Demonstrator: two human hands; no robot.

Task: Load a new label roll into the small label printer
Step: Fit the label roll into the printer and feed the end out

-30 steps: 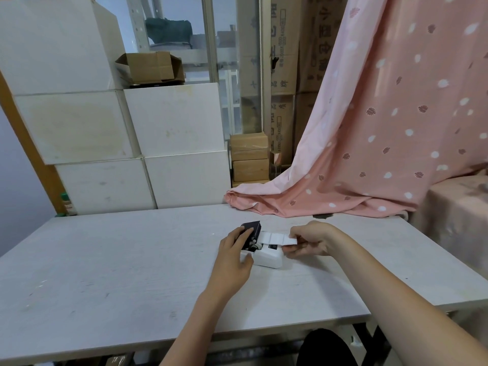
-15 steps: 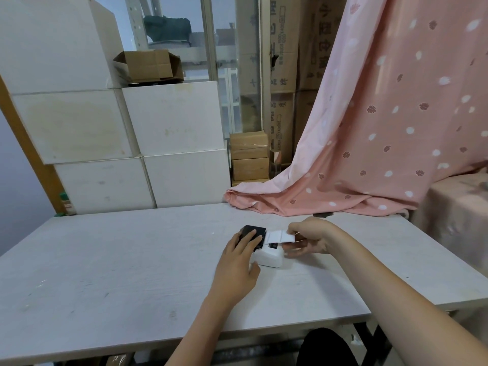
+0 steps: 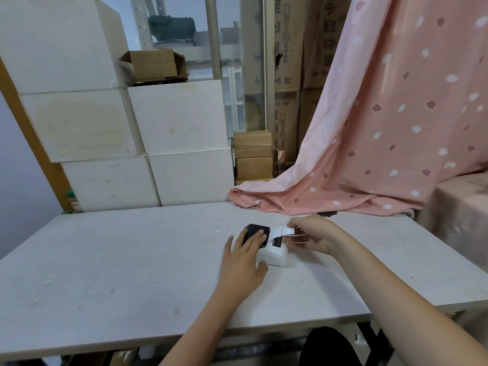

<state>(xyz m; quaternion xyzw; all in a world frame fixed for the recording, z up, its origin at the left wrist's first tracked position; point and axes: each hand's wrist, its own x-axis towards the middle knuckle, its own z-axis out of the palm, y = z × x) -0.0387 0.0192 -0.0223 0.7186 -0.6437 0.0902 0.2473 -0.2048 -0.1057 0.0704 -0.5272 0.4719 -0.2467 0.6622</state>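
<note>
A small white label printer [image 3: 276,256] with a black lid [image 3: 257,231] sits mid-table on the pale grey table [image 3: 132,260]. My left hand [image 3: 244,260] lies flat on the black lid, fingers spread, thumb against the printer's white front. A white label strip [image 3: 281,231] comes out of the slot on the printer's right side. My right hand [image 3: 309,235] pinches the free end of that strip just right of the printer. The roll itself is hidden inside the printer.
A pink patterned cloth [image 3: 369,154] hangs at the right and bunches on the table's far edge. White boxes [image 3: 169,143] are stacked behind the table, with cardboard cartons [image 3: 253,154] beside them. A dark-clothed knee [image 3: 327,347] shows below the near table edge.
The black lid has swung down from raised to lying flat on the printer, with my left hand now on top of it. The label strip in my right hand looks shorter and lifted.
</note>
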